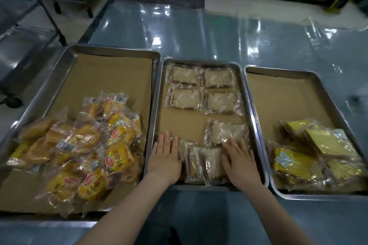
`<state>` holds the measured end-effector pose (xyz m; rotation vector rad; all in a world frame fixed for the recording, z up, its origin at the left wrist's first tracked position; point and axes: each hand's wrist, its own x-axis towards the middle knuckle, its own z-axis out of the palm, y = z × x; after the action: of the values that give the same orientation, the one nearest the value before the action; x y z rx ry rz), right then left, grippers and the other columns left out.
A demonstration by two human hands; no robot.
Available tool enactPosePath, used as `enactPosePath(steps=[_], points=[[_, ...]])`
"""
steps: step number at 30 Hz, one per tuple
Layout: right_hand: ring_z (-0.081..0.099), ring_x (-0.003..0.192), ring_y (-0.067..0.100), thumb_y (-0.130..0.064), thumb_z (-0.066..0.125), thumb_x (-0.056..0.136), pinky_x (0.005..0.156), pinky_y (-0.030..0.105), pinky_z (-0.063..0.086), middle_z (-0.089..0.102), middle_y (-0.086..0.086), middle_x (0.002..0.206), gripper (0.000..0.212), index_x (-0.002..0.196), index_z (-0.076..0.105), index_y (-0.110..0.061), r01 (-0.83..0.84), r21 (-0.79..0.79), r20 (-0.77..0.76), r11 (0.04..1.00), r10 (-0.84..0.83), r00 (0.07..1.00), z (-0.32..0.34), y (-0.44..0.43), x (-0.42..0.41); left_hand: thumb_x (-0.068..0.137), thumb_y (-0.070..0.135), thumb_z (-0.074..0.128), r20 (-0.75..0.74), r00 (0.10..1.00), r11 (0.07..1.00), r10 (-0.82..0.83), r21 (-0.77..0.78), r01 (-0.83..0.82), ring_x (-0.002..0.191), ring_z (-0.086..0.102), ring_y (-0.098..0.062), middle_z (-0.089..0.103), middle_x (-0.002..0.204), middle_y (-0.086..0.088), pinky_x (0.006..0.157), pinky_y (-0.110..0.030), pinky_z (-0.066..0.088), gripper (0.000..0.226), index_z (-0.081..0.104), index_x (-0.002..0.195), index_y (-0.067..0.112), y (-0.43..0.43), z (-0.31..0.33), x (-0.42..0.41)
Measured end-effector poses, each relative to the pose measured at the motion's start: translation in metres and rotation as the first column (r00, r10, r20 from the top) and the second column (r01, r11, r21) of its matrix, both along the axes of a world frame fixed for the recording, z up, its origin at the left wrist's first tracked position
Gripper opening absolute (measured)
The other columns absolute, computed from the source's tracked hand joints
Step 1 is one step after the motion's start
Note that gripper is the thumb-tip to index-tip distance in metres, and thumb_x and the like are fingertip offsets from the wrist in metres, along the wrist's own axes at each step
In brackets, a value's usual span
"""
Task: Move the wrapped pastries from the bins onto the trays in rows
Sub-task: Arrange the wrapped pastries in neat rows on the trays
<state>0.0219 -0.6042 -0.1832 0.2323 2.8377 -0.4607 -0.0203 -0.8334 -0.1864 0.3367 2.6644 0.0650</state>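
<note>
Plastic-covered table (199, 32) carries three steel trays; on the middle tray (157, 105), left hand (166, 155) and right hand (238, 160) press flat, fingers straight, on clear-wrapped pastries (203, 163).

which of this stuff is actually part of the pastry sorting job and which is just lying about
Part of the job: left hand and right hand, flat on packets at the near end of the middle tray; pale wrapped slices in rows; heap of orange buns, left tray; heap of yellow cakes, right tray.
Lying about: wheeled metal rack; clear plastic film beyond the trays.
</note>
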Motion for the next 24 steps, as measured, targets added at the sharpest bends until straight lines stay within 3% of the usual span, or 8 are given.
enactPosePath(steps=[3,6,11,17,24], points=[[-0.007,0.147,0.021,-0.052,0.026,0.097,0.114,0.053,-0.004,0.01,-0.008,0.16,0.051,0.143,0.031,-0.03,0.031,0.132,0.055,0.991,-0.039,0.998,0.006,0.001,-0.01,0.097,0.047,0.012,-0.067,0.997,0.999,-0.035,-0.038,0.033,0.138,-0.028,-0.028,-0.033,0.146,-0.01,0.101,-0.048,-0.029,0.063,-0.023,0.141,0.018,0.0,-0.001,-0.029],[-0.006,0.147,0.024,-0.059,0.02,0.095,0.113,0.056,-0.004,0.009,0.0,0.16,0.061,0.146,0.024,-0.027,0.062,0.214,0.065,0.975,-0.078,0.995,0.008,-0.004,-0.017,0.096,0.048,0.01,-0.072,0.997,0.999,-0.033,0.0,0.033,0.137,-0.029,-0.027,-0.033,0.147,-0.01,0.099,-0.046,-0.031,0.063,-0.023,0.141,0.019,0.002,-0.005,-0.052],[-0.016,0.144,0.027,-0.062,0.018,0.094,0.113,0.053,-0.003,-0.009,0.003,0.16,0.061,0.148,-0.003,-0.042,-0.021,0.066,0.11,0.998,0.014,0.994,0.006,-0.012,-0.033,0.097,0.049,0.013,-0.142,0.989,0.994,0.046,0.108,-0.03,0.139,-0.024,-0.029,-0.026,0.151,-0.015,0.106,-0.04,-0.022,0.066,-0.02,0.145,0.017,0.013,-0.014,-0.063],[-0.022,0.142,0.023,-0.067,0.015,0.091,0.112,0.049,-0.01,-0.012,0.0,0.159,0.063,0.149,0.006,-0.042,-0.02,0.037,0.102,0.999,0.016,0.995,0.0,-0.013,-0.045,0.096,0.051,0.014,-0.15,0.985,0.985,0.084,0.161,-0.06,0.14,-0.023,-0.03,-0.027,0.15,-0.017,0.113,-0.04,-0.012,0.069,-0.019,0.146,0.016,0.023,-0.017,-0.082],[-0.021,0.143,0.02,-0.066,0.015,0.09,0.112,0.049,-0.011,-0.008,-0.001,0.16,0.065,0.15,0.01,-0.041,-0.02,0.006,0.054,1.0,0.019,0.998,0.005,-0.013,-0.041,0.097,0.049,0.03,0.004,0.998,0.956,0.057,0.288,-0.055,0.137,-0.028,-0.027,-0.031,0.15,-0.012,0.111,-0.039,-0.013,0.07,-0.013,0.147,0.027,0.022,-0.01,-0.082]])
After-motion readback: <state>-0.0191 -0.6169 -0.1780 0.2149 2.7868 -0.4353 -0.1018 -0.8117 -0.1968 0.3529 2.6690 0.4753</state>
